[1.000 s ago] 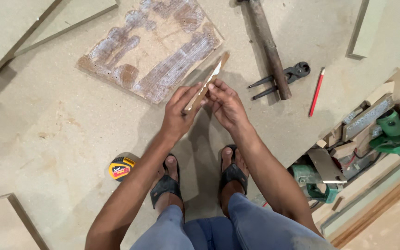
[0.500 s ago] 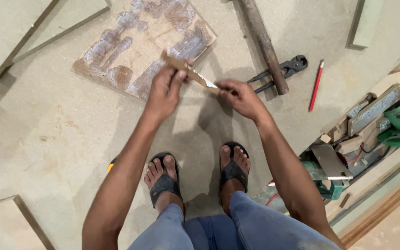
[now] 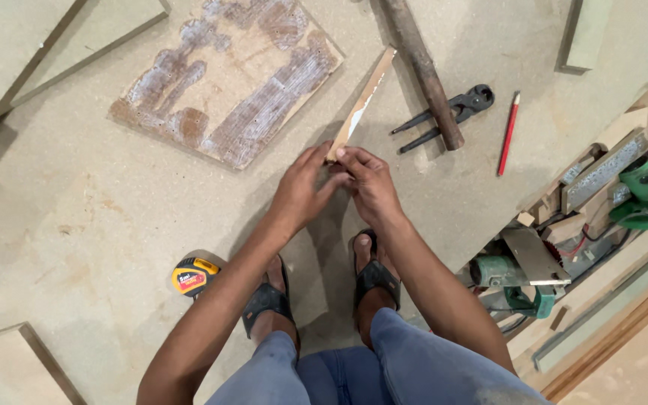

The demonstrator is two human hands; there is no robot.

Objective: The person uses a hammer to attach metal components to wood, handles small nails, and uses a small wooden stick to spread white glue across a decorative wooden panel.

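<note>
Both hands meet in front of the person's knees and pinch the near end of a thin wooden strip (image 3: 363, 99), so the strip is held at one end only and the rest of it runs free. Its long axis slants up and away from the hands toward the upper right of the head view, its far tip ending just beside the rusty metal bar (image 3: 423, 71) that lies on the floor. The left hand (image 3: 299, 193) closes its fingertips on the strip's bottom end from the left, and the right hand (image 3: 367, 180) grips the same end from the right, thumb and fingers touching the wood; the two hands touch each other there, neither clearly nearer. A pale, whitish face of the strip shows along its lower half. The strip is lifted clear of the stained board (image 3: 228, 81), which lies to its left.
</note>
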